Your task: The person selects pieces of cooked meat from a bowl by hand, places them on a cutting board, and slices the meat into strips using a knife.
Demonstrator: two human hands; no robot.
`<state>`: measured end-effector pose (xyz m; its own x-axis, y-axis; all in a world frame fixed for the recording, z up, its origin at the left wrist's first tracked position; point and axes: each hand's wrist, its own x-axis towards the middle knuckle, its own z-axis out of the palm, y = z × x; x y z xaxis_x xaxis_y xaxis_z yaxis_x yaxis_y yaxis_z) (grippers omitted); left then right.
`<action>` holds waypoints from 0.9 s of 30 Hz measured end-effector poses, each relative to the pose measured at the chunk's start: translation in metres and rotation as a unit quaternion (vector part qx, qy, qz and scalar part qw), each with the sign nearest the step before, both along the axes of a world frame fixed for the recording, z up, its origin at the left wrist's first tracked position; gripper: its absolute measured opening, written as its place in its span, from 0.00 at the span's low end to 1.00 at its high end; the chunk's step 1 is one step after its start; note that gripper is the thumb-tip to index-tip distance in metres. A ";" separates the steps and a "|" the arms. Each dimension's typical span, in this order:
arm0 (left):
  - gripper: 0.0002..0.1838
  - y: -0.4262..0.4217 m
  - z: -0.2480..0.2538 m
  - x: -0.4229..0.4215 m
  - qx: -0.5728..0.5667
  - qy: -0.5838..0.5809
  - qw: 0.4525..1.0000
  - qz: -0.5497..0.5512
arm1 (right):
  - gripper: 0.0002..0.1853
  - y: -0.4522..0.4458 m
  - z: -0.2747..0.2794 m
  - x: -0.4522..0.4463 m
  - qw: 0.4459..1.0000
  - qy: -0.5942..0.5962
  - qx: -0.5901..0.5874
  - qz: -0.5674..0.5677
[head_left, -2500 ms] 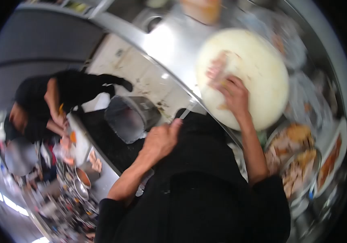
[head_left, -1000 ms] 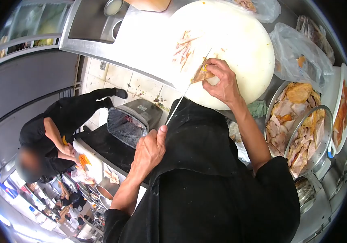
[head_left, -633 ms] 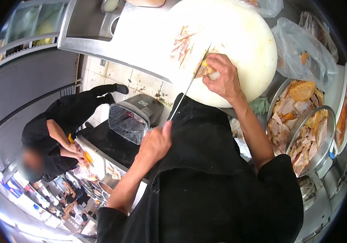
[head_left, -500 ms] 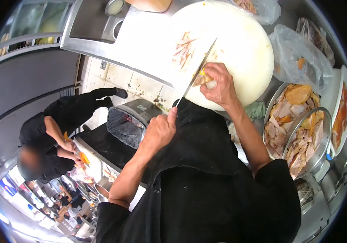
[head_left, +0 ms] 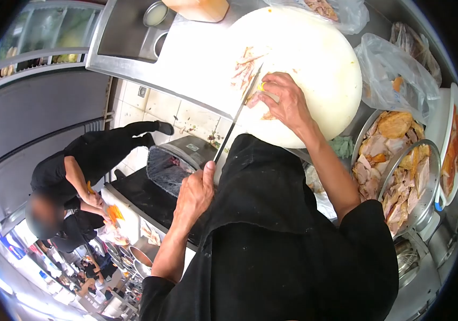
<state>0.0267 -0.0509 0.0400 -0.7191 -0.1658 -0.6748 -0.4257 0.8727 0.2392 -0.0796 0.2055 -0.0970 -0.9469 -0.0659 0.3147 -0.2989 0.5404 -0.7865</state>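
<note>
My left hand (head_left: 194,195) is closed around the handle end of a long knife (head_left: 235,124), its thumb along the top. The blade tip reaches the round white cutting board (head_left: 325,80), beside thin meat strips (head_left: 245,69). My right hand (head_left: 287,104) is closed on a small piece of meat (head_left: 253,100), pressed to the board right next to the blade. Its fingers hide most of that piece, and a small yellow spot shows at the fingertips. A meat scrap (head_left: 268,116) lies below this hand.
Right of the board are a plastic bag (head_left: 394,69), a bowl of cut meat (head_left: 365,176), a strainer (head_left: 421,206) with more meat, and a white tray (head_left: 447,144). A lined bin (head_left: 167,166) stands left of me. Beyond it, a co-worker (head_left: 90,144) bends over another board.
My left hand has drawn the knife back, down and to the left. My right hand has shifted slightly up and left with the meat, toward the strips. A scrap now shows below it.
</note>
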 end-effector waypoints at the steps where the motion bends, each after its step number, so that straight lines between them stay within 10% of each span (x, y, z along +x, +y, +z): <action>1: 0.40 0.001 0.003 0.001 -0.001 0.003 1.000 0.004 | 0.11 -0.001 0.000 0.000 1.000 0.003 -0.005 -0.007; 27: 0.36 0.014 -0.011 -0.029 0.007 0.057 0.997 -0.041 | 0.12 0.004 -0.006 -0.001 0.986 -0.111 -0.114 -0.047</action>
<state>-0.0028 -0.0367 0.0292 -0.8027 -0.0951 -0.5888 -0.3224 0.8998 0.2942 -0.0804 0.2095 -0.1032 -0.9926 0.0744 0.0963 -0.0633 0.3600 -0.9308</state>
